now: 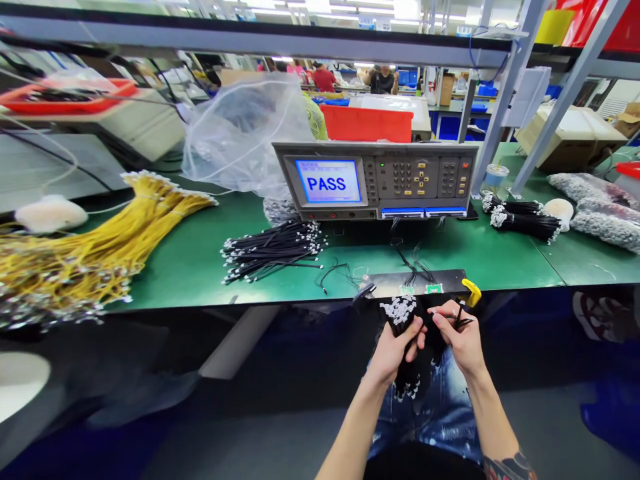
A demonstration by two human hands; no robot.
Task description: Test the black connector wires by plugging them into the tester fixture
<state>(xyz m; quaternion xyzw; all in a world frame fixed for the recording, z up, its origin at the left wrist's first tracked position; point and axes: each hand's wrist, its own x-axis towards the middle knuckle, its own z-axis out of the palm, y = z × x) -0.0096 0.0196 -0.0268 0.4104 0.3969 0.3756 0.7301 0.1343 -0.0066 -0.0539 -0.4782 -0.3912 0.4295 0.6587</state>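
Nearest, in front of the tester (373,190), the left hand (395,347) has its fingers clamped round a thick bundle of black cables (401,309), white plugs bunched at the top. And here's the right hand (464,340), thumb and forefinger pinched together, loose black wires (463,322) poking from the grip; what's between those tips, I can't tell! Just beyond, closer to us than the tester, small green boards (434,289) sit at the tabletop (500,263) edge, a yellow clamp (471,293) alongside. Left of the tester, a black cable pile (273,250), probably work left; the held bundle may be finished. And the tester's screen (327,182) says PASS, so one check looks done! Behind it, a red bin (367,123).
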